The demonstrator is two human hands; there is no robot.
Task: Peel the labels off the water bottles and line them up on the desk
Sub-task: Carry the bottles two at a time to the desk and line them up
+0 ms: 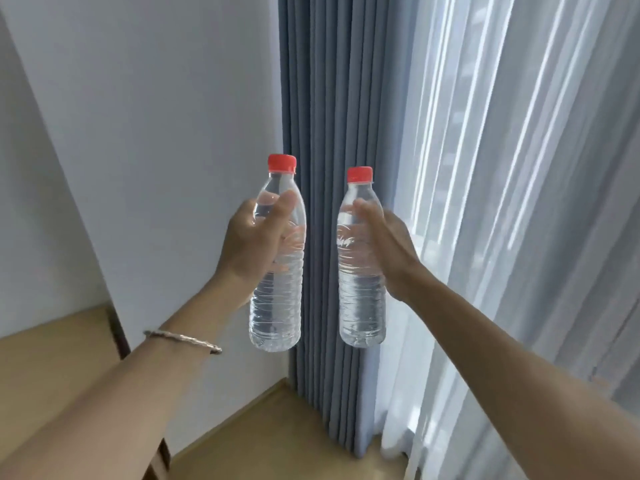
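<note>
two bare forearms reach out from close by, a thin bracelet [183, 341] on the left wrist. the left hand [249, 244] grips the left bottle [275, 306] round its upper body, fingers curled behind it and thumb [282, 209] pressed on the front. the right hand [388, 251] holds the right bottle [362, 306] the same way from the other side, fingers wrapped round the back. both bottles hang in the air side by side, apart, in front of the grey curtain [329, 98].

neither shows a paper label, only clear ribbed plastic and a faint mark on the right one, so the peeling looks done for this pair. lining them up is left. the pale wooden surface [52, 358] low on the left may be the worktop, though i cannot be sure.

each stands upright, long axis near vertical, red cap up and base down, the left one leaning very slightly.
</note>
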